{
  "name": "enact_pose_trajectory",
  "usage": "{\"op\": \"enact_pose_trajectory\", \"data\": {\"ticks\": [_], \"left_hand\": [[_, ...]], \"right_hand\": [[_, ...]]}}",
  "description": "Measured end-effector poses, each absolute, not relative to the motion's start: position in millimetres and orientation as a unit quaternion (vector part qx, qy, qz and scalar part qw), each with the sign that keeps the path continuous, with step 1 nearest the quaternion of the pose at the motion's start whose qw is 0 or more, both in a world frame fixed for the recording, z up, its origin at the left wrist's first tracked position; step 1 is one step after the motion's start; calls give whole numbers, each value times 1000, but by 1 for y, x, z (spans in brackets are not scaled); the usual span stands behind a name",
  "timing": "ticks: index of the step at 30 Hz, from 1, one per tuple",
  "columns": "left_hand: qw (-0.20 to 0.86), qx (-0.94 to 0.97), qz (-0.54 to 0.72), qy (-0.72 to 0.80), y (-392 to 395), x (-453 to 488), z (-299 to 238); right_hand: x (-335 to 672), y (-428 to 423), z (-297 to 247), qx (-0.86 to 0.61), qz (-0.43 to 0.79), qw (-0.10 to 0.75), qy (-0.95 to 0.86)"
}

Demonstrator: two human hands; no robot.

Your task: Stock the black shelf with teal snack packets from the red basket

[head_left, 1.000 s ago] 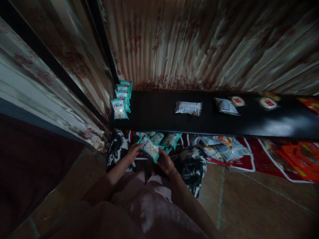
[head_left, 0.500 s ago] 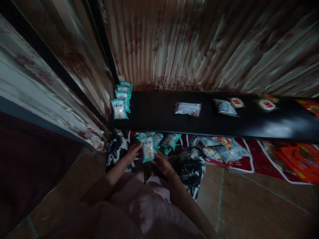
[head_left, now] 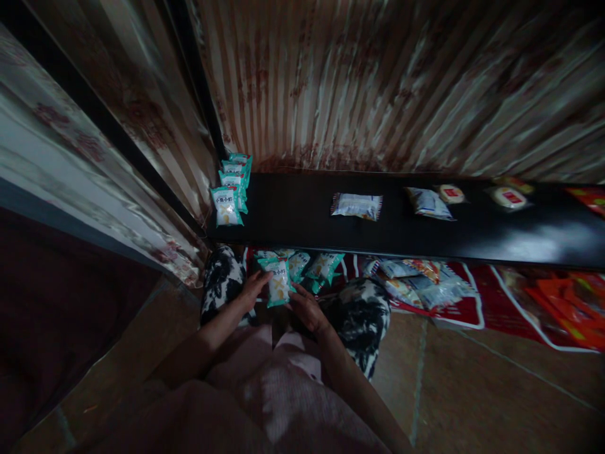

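Left hand (head_left: pixel 254 292) and right hand (head_left: pixel 306 308) half-curled, both on one teal-and-white packet (head_left: pixel 278 284) between patterned trouser legs (head_left: pixel 363 306), left at upper left edge, right at lower right; loose teal packets (head_left: pixel 324 267) just beyond on red mat (head_left: pixel 492 308); then black shelf (head_left: pixel 293 208), overlapping teal packets (head_left: pixel 227 207) at left end, white packet (head_left: pixel 357 205) nearer middle; pleated curtain (head_left: pixel 302 82) behind

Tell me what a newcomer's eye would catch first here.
Probably the teal-edged bag held near the middle, between the left grip and the right grip. Next, the matching bags lined up at the left end of the black shelf, then the orange packs at the lower right.
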State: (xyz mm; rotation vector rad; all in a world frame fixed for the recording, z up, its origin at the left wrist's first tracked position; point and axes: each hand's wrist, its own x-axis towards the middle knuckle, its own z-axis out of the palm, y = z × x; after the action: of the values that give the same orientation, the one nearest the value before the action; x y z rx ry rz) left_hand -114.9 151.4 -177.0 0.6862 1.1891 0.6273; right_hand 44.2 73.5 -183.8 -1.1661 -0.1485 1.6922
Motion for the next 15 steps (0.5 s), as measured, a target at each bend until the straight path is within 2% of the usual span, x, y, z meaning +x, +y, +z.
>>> {"op": "enact_pose_trajectory", "data": {"ticks": [7, 15], "left_hand": [[681, 324, 318, 575, 154, -103, -167], [690, 336, 264, 584, 143, -96, -166]], "right_hand": [[44, 77, -176, -488, 683, 541, -57], [44, 78, -181, -498, 673, 543, -67]]}}
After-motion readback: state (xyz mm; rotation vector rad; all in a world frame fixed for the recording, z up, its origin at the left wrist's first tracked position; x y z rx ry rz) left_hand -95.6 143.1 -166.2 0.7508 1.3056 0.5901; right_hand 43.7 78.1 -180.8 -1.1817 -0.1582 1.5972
